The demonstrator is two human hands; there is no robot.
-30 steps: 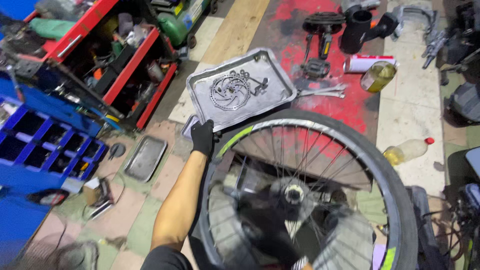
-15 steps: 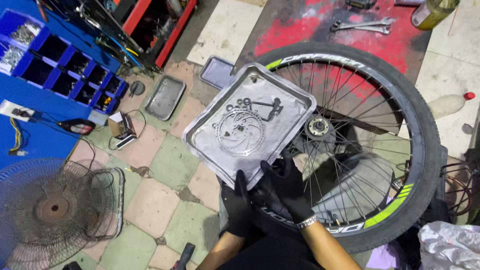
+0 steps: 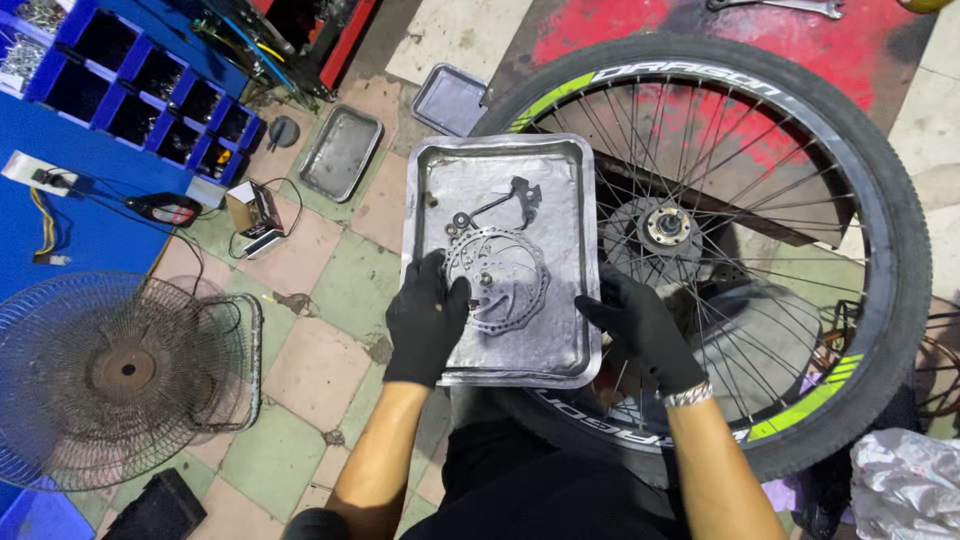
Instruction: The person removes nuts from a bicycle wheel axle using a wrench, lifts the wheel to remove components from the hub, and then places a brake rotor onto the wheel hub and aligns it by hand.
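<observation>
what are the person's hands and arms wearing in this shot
Both the left hand and the right hand wear snug black gloves that end at the wrist. The forearms are bare, with no sleeves in view. A silver-coloured bracelet circles the right wrist just below the glove cuff. No markings show on the gloves.

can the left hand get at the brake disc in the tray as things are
Probably yes. The left hand already lies inside the metal tray, its fingertips at the edge of the brake disc, and nothing covers the disc. The right hand is at the tray's right rim, out of the way.
</observation>
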